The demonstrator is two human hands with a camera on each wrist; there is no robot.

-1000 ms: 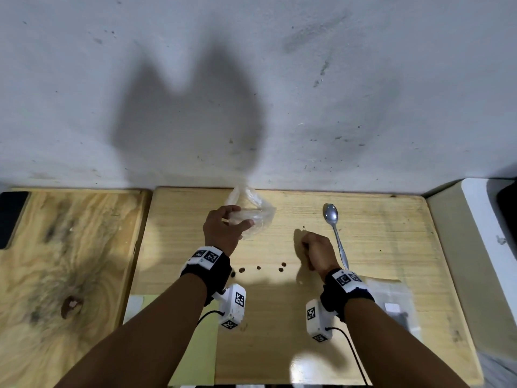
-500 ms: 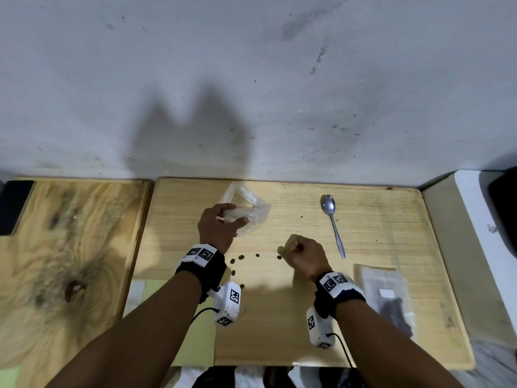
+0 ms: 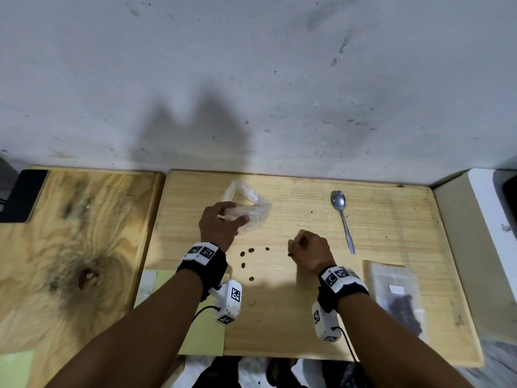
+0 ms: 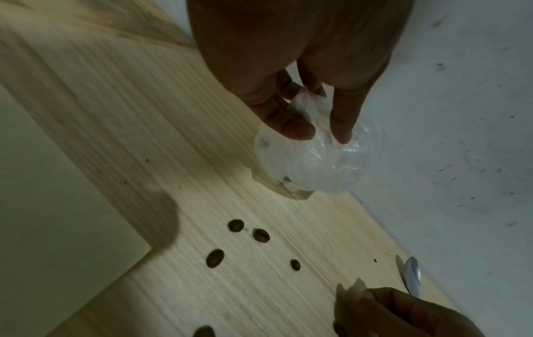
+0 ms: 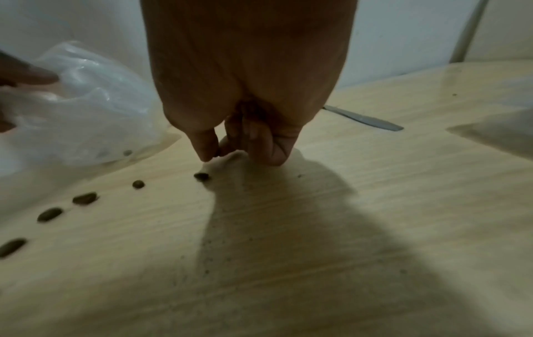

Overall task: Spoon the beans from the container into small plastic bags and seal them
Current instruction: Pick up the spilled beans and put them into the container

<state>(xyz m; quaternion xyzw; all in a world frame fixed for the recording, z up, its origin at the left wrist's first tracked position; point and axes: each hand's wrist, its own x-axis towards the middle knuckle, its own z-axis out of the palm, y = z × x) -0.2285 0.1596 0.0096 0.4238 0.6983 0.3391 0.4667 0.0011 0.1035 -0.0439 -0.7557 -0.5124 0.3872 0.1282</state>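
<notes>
Fingers (image 4: pixel 297 127) pinch crinkled clear plastic bag (image 4: pixel 314 166).

Both forearms reach forward, wristbands on. The left hand (image 3: pixel 219 224) curls its thumb and fingers (image 4: pixel 343 127) in a pinch; beside it, the right hand (image 3: pixel 310 252) is bunched, fingertips (image 5: pixel 206 149) pointing down.
</notes>
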